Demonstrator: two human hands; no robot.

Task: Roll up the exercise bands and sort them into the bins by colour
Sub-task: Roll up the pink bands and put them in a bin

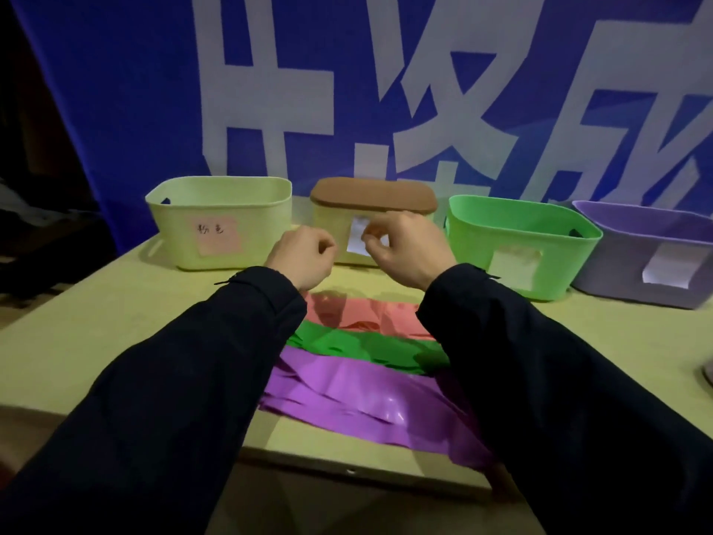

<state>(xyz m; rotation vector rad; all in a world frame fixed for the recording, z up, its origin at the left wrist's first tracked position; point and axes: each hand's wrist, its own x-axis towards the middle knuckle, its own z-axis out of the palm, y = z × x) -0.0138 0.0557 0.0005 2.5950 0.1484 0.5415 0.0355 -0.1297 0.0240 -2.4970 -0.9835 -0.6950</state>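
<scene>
Four bins are lined up at the back of the table (96,341), in front of a blue banner (135,90) with big white signs. At the far left, a pale yellow bin (220,222) is seen with a pink note (218,236) stuck on its front. Next to it, a pale bin with a brown lid (373,195) is set, and a white note (357,235) is stuck on it. The left hand (303,256) is held up in front of this bin with its fingers curled in, and nothing is held in it. The right hand (405,249) is raised just beside it, also curled; whether the white note is touched cannot be told. Both arms are covered by dark sleeves (173,399). Below the hands, three bands are spread flat on the table: a pink band (359,312) farthest away, a green band (366,347) in the middle, and a purple band (347,391) closest. Further right, a green bin (517,249) is placed, and a purple bin (648,256) is last.
</scene>
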